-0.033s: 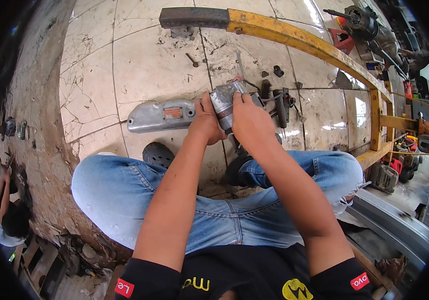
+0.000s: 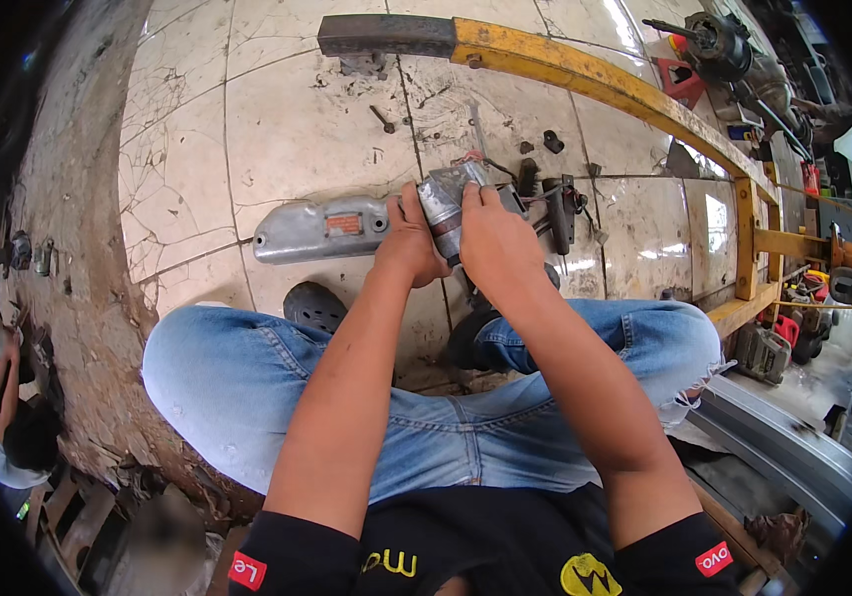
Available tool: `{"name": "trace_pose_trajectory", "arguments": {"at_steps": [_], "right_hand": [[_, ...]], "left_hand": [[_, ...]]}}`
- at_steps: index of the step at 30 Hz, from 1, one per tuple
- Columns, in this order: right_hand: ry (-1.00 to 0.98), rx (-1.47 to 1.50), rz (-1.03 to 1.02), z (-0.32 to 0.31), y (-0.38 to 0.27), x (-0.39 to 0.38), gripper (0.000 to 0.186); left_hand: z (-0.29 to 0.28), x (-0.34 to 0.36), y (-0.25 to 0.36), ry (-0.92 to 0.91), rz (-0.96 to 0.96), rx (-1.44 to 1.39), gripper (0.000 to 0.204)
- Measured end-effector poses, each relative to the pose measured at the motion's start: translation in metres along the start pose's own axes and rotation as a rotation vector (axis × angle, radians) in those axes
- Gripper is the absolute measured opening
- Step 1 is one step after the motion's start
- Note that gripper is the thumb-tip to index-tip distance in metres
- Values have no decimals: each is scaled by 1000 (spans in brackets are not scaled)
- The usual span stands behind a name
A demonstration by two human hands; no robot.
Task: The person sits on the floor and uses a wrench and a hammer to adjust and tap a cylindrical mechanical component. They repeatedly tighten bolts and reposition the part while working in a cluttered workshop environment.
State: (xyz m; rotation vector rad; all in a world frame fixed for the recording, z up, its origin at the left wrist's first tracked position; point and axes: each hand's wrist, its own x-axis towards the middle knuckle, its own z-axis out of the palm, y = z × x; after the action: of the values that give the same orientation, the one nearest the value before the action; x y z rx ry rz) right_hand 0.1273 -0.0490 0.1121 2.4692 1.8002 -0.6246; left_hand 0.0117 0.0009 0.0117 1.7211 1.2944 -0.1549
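Observation:
A grey cylindrical metal motor (image 2: 446, 209), which looks like a starter motor, is held tilted just above the tiled floor, between my two hands. My left hand (image 2: 412, 241) presses against its left side, fingers pointing away from me. My right hand (image 2: 496, 236) is wrapped over its right side, with the fingertips on top. Reddish wires show at the motor's far end. Left of it lies a long grey metal cover (image 2: 299, 230) with an orange label, close to my left hand. A wire brush (image 2: 528, 177) and a dark tool-like part (image 2: 560, 214) lie to the right.
A yellow metal frame (image 2: 585, 74) arches across the far side and down the right. A bolt (image 2: 382, 120) and small dark parts (image 2: 552, 141) lie on the tiles. Metal rails (image 2: 783, 437) lie at the right. Another person (image 2: 23, 427) is at the far left.
A blurred round patch has come into view at the lower left. My hands and the motor look unmoved.

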Motion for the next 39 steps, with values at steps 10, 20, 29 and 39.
{"name": "trace_pose_trajectory", "arguments": {"at_steps": [10, 20, 29, 39], "right_hand": [[155, 88, -110, 13, 26, 39, 50], [6, 636, 314, -27, 33, 15, 65], [-79, 754, 344, -24, 29, 22, 65], [-101, 679, 321, -28, 22, 29, 68]], "left_hand": [[1, 10, -3, 11, 26, 43, 142], [-14, 2, 8, -72, -58, 51, 146], [-16, 0, 10, -69, -50, 13, 142], [-12, 1, 8, -61, -45, 26, 141]]}}
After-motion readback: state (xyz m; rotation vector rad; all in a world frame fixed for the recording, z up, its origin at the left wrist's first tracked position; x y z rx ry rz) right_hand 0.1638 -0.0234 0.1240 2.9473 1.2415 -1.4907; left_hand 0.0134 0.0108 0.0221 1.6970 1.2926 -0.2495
